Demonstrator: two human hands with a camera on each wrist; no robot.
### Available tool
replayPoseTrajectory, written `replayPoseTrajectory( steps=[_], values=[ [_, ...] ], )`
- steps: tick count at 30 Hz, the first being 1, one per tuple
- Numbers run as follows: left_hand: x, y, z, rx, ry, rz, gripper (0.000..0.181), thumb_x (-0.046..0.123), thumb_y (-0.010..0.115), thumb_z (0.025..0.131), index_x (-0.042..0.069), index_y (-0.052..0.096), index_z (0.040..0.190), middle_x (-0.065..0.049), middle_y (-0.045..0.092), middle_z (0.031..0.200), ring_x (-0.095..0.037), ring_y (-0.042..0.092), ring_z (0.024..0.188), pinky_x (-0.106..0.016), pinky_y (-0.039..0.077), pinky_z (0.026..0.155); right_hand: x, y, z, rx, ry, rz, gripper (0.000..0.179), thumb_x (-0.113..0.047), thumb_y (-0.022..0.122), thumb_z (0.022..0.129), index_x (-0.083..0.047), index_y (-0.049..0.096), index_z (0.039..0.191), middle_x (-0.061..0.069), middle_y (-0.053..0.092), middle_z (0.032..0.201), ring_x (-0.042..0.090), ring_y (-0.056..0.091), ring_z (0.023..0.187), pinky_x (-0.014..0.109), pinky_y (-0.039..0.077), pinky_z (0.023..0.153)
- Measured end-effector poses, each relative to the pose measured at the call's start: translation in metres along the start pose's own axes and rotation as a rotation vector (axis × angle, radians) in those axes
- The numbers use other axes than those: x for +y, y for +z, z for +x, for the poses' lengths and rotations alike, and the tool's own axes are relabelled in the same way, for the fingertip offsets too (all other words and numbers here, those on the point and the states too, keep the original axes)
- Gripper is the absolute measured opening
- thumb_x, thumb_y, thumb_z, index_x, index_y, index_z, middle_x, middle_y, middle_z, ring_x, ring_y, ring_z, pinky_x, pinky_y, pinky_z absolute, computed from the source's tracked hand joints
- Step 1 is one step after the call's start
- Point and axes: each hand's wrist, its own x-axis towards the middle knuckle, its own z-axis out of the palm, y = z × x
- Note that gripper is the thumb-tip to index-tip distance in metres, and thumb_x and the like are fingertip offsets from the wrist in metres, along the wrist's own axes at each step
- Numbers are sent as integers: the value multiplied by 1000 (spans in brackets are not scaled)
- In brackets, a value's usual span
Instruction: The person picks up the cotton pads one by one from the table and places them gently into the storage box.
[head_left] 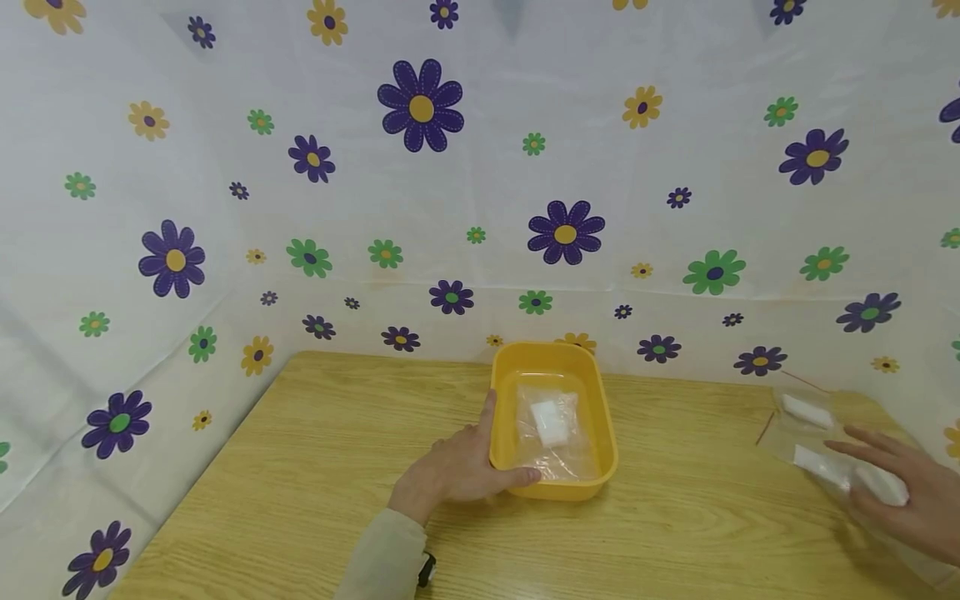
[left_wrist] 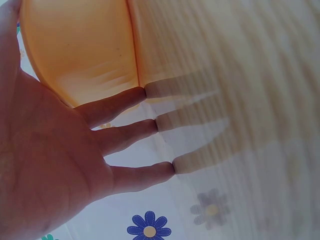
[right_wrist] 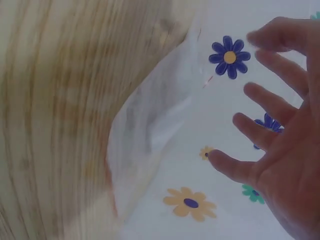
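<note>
A yellow plastic tub (head_left: 604, 433) stands on the wooden table, with a clear zip bag (head_left: 536, 450) holding a white block lying flat inside. My left hand (head_left: 457, 462) rests against the tub's near left corner, thumb across the front rim. In the left wrist view, its straight fingers (left_wrist: 132, 178) touch the tabletop beside the tub. At the right, my right hand (head_left: 911, 492) hovers over several clear zip bags (head_left: 806, 411) with white pieces inside. The right wrist view shows its fingers spread, apart from a bag (right_wrist: 145, 120), with nothing held.
The wooden table (head_left: 322, 450) reaches back to a white flowered sheet (head_left: 480, 167) that hangs behind and at both sides. The tub stands close to the table's back edge. The zip bags lie near the right edge.
</note>
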Motion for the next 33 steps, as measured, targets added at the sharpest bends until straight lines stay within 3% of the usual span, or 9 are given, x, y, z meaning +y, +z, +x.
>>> replayPoseTrajectory(
  steps=[2, 5, 9, 14, 17, 23, 27, 30, 33],
  values=[
    [0, 0, 0, -1, 2, -3, 130, 82, 65, 79, 28, -17, 164, -1, 65, 96, -15, 62, 78, -47, 54, 93, 8, 0, -3, -15, -14, 9, 64, 0, 74, 78, -35, 64, 132, -24, 17, 167, 60, 55, 107, 32, 44, 53],
    [0, 0, 0, 0, 9, -4, 130, 82, 65, 78, 28, -17, 164, -1, 65, 99, -14, 62, 78, -47, 54, 93, 17, 2, -7, 0, -40, 83, 73, 9, 69, 69, -48, 65, 115, -57, 10, 137, 24, 67, 75, 19, 25, 43],
    [-1, 1, -1, 5, 16, 0, 130, 83, 64, 78, 29, -18, 163, -2, 67, 105, -14, 62, 81, -47, 54, 93, 26, 5, -11, 25, -88, 216, 81, 20, 63, 61, -47, 70, 107, -58, 26, 134, -17, 40, 64, 18, 22, 37],
    [-1, 1, 0, 5, 15, -1, 130, 83, 63, 78, 30, -18, 163, -2, 67, 102, -14, 63, 78, -46, 55, 91, 39, 11, -12, 11, -146, 243, 84, 25, 59, 57, -44, 74, 102, -57, 27, 133, -25, 39, 70, 17, 21, 37],
    [-1, 1, 0, 12, 18, 11, 129, 84, 63, 78, 29, -18, 163, -7, 68, 118, -15, 63, 85, -48, 54, 94, 45, 15, -13, 9, -167, 254, 82, 24, 62, 55, -41, 77, 102, -56, 29, 132, -28, 39, 74, 14, 24, 36],
    [0, 0, -1, 15, 22, 9, 128, 81, 65, 80, 27, -17, 164, -11, 67, 122, -16, 62, 87, -49, 54, 94, 46, 18, -12, 38, -60, 205, 57, 15, 76, 61, -34, 80, 90, -55, 34, 117, -27, 40, 88, 17, 34, 46],
    [0, 0, 0, 22, 24, 15, 128, 80, 65, 80, 29, -17, 163, -11, 67, 123, -18, 63, 91, -52, 53, 97, 43, 16, -5, 8, 4, 92, 37, 1, 89, 64, -26, 80, 87, -44, 51, 103, -26, 40, 83, 17, 41, 53],
    [0, -1, 1, 22, 19, 22, 128, 81, 64, 80, 30, -18, 163, -14, 64, 134, -19, 63, 96, -57, 50, 103, 37, 14, -2, -62, 113, 58, 24, -14, 91, 71, -16, 81, 92, -8, 72, 96, -20, 47, 80, 21, 48, 58],
    [-1, 0, 1, 17, 12, 25, 128, 81, 64, 79, 31, -19, 163, -14, 64, 134, -19, 63, 95, -58, 50, 103, 29, 15, 1, -139, 220, 59, 34, -25, 85, 84, -3, 77, 109, 24, 71, 96, -11, 48, 68, 24, 47, 55]
  ],
)
